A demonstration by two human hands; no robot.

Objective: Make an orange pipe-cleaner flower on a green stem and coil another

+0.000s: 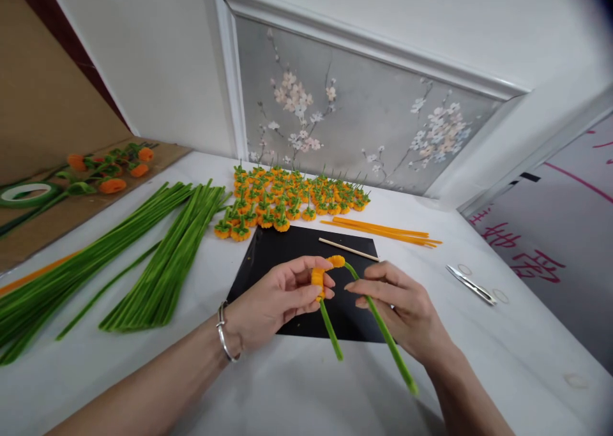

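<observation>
My left hand (261,305) pinches a coiled orange pipe cleaner (318,278) between thumb and fingers. A green pipe cleaner (390,343) runs out of the orange part, arches over and slopes down to the right. Its other, shorter green end (331,334) hangs below my left fingers. My right hand (407,308) is closed around the longer green length, with its fingertips partly hidden behind it. Both hands are above a black mat (306,241), on which a thin wooden stick (349,249) lies.
Several small orange pumpkin shapes with green tops (281,222) crowd the back. Green pipe cleaners (158,283) lie left; loose orange ones (387,230) lie right. Tweezers (472,285) rest farther right. Cardboard at left bears green tape (29,195) and finished orange stems (112,186).
</observation>
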